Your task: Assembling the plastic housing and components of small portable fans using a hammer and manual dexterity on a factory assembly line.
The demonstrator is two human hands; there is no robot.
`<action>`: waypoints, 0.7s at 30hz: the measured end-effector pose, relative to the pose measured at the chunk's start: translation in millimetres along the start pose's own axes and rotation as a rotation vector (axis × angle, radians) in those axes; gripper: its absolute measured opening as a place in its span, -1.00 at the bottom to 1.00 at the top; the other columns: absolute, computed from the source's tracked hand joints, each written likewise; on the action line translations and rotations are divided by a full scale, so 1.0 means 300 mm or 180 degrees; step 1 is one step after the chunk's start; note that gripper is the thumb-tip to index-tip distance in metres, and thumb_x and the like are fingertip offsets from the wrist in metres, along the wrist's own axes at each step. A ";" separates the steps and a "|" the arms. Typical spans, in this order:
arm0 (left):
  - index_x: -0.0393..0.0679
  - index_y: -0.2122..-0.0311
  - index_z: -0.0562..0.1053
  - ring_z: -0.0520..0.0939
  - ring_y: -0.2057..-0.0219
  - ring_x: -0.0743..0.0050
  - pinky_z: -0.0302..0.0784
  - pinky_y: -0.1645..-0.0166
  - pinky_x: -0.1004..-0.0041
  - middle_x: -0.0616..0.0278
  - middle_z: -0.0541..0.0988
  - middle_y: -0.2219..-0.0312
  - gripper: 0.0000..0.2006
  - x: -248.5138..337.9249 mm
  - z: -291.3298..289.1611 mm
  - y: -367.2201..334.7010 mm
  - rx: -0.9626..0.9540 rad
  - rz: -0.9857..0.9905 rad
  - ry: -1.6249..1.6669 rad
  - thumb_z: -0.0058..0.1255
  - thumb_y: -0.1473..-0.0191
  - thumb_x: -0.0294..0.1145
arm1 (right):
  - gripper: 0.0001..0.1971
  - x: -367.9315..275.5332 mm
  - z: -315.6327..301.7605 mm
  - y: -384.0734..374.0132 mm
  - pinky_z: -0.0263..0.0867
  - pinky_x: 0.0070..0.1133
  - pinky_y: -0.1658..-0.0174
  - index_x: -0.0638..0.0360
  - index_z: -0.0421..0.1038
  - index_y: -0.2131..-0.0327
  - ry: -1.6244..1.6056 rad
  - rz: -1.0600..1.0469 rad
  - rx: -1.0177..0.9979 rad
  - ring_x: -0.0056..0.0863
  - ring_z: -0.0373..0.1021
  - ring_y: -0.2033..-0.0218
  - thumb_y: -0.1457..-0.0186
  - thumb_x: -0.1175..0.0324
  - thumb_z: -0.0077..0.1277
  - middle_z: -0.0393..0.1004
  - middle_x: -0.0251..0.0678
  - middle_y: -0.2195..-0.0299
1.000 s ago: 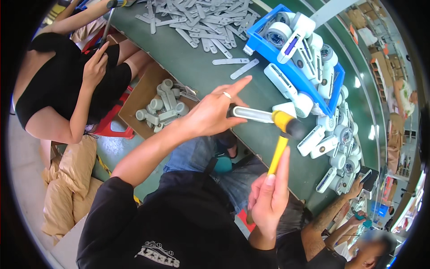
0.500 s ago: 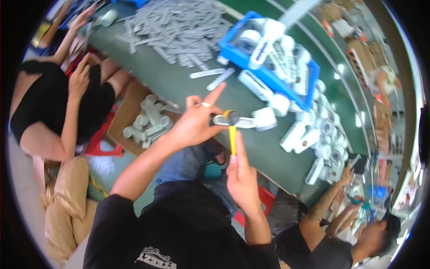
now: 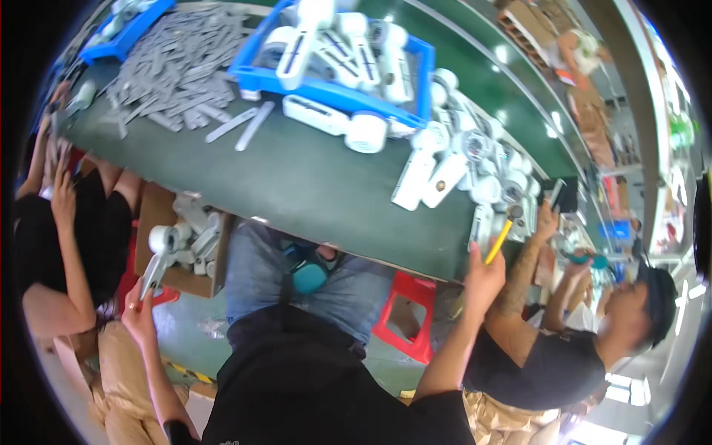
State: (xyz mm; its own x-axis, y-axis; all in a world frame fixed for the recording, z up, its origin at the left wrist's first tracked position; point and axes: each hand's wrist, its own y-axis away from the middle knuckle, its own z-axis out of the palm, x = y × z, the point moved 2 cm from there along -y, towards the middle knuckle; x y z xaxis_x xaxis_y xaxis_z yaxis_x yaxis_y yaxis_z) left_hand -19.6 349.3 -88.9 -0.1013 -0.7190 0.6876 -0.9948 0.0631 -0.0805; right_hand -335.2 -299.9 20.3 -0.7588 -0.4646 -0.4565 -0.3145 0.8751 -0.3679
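My left hand (image 3: 139, 317) is low on the left, its fingers closed on the handle end of a white handheld fan (image 3: 155, 271). The fan's round head reaches over an open cardboard box (image 3: 172, 280) of similar white parts. On the right, my right hand (image 3: 484, 279) grips a small hammer (image 3: 501, 236) by its yellow handle, the dark head pointing up. Beyond it, close to the hammer, lies a heap of white fans (image 3: 486, 189) on the green table (image 3: 297, 189).
A blue crate (image 3: 334, 95) of white fans stands on the table, beside a pile of flat grey strips (image 3: 174, 63). Another blue crate (image 3: 126, 44) is at far left. Co-workers sit on both sides. A red stool (image 3: 406, 311) stands below the table edge.
My hands, close together in front of me before, have parted. The left has carried the white fan to the box; the right has moved right with the hammer. The view has shifted too.
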 end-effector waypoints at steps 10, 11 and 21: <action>0.00 -0.06 0.63 0.71 0.13 -0.13 0.65 0.02 0.04 -0.06 0.71 0.16 -0.64 -0.170 0.522 -0.231 -0.0361 0.0568 -0.0917 0.22 -0.12 -0.35 | -0.46 0.104 -0.161 0.045 -0.03 -0.62 0.66 0.24 0.48 -0.23 -0.0427 0.0392 0.0636 -0.75 0.07 0.69 -0.38 0.03 0.11 0.50 -0.36 0.45; 0.01 -0.05 0.63 0.71 0.12 -0.13 0.65 0.02 0.04 -0.08 0.71 0.16 -0.65 -0.173 0.517 -0.241 -0.0651 0.0160 -0.1267 0.17 -0.13 -0.38 | -0.47 0.053 -0.208 0.078 -0.09 -0.62 0.67 0.27 0.46 -0.23 -0.0672 0.1252 0.0511 -0.77 0.06 0.71 -0.40 0.06 0.09 0.40 -0.42 0.53; -0.05 -0.03 0.64 0.73 0.05 -0.01 0.65 0.00 0.15 0.02 0.71 0.10 -0.67 0.119 0.492 -0.298 -0.0873 -0.0011 -0.1649 0.19 -0.14 -0.34 | -0.53 -0.248 0.020 0.098 -0.14 -0.73 0.80 0.27 0.39 -0.22 -0.2615 0.1521 -0.2109 -0.82 0.03 0.80 -0.43 0.13 0.03 0.59 -0.28 0.35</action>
State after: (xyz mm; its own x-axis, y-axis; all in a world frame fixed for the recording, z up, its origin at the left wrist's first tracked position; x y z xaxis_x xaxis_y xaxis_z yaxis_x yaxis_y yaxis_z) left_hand 67.8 215.8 -163.5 -0.1464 -0.9598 0.2395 -0.9695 0.1873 0.1583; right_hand -284.6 -240.3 38.4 -0.3581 0.1972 -0.9126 -0.5173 0.7718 0.3697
